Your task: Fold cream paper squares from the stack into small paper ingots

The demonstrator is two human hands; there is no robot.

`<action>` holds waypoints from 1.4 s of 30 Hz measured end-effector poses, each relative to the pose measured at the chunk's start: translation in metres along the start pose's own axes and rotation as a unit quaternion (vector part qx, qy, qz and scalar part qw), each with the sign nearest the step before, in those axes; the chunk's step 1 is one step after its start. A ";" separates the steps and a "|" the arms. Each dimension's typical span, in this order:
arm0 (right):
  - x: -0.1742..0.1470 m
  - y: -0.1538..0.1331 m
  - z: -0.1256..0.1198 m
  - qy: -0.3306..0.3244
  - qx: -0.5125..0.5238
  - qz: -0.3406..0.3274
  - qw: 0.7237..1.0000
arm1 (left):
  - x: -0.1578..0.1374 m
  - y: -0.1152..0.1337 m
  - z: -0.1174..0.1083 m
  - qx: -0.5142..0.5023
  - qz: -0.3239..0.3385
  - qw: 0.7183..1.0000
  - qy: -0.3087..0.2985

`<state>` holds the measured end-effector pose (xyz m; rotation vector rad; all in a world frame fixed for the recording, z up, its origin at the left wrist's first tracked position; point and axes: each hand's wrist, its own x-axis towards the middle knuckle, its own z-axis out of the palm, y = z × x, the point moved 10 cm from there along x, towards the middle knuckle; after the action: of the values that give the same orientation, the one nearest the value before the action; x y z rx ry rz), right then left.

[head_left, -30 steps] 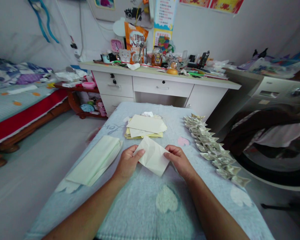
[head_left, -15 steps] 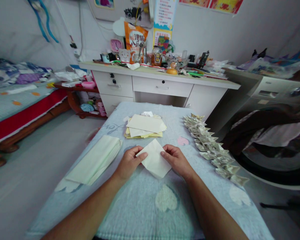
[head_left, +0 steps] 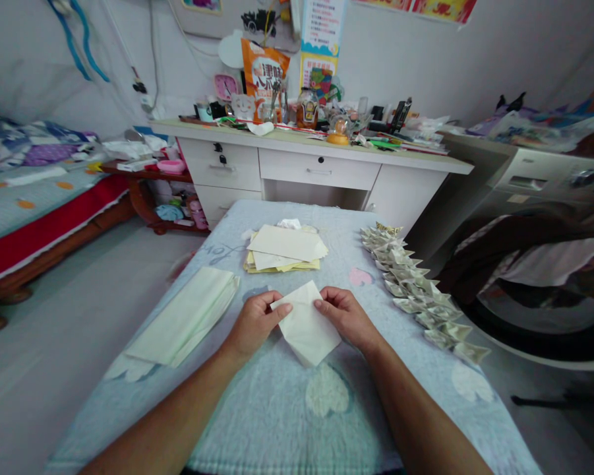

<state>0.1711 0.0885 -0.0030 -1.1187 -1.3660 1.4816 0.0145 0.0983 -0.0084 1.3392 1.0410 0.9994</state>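
Observation:
A pale folded sheet of paper (head_left: pixel 308 326), roughly diamond-shaped, is held between both hands above the cloth-covered table (head_left: pixel 257 422). My left hand (head_left: pixel 258 322) pinches its left corner, thumb on top and fingers underneath. On the opposite edge my right hand (head_left: pixel 347 315) grips it the same way. Beyond the hands lies a stack of cream and yellow paper (head_left: pixel 287 245). Left of my left hand rests a bundle of long pale paper (head_left: pixel 185 320). Along the right side runs a row of folded paper boats (head_left: pixel 415 287), packed close together.
Against the wall stands a white desk (head_left: pixel 321 166) crowded with jars, papers and an orange snack bag (head_left: pixel 264 79). A washing machine (head_left: pixel 538 191) with its door open is at the right. A bed (head_left: pixel 39 224) and small wooden shelf (head_left: pixel 151 204) stand at left.
The held paper has shifted slightly downward, and its lower corner now hangs nearer to me. Both hands keep their hold. The whole view has moved a little.

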 end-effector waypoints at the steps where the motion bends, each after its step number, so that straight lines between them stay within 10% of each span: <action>1: 0.000 0.001 0.000 0.002 0.004 0.000 1.000 | 0.000 0.000 0.000 -0.003 -0.001 1.000 0.001; 11: 0.001 -0.004 -0.006 0.028 0.019 -0.016 0.999 | -0.006 0.006 0.022 -0.093 -0.022 0.992 -0.080; 21: 0.003 -0.004 -0.009 0.080 -0.092 -0.036 0.992 | 0.001 -0.002 0.007 -0.027 -0.004 1.000 0.009; 29: 0.001 -0.020 -0.011 0.164 -0.349 -0.083 0.919 | -0.006 0.009 0.005 0.083 0.034 0.995 0.049; 42: 0.002 -0.023 -0.020 0.198 -0.334 -0.084 0.918 | -0.001 0.015 0.008 0.179 0.110 0.977 0.024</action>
<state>0.1892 0.0980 0.0193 -1.5668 -1.6584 0.6024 0.0223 0.0956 0.0065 1.7639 1.1660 1.0433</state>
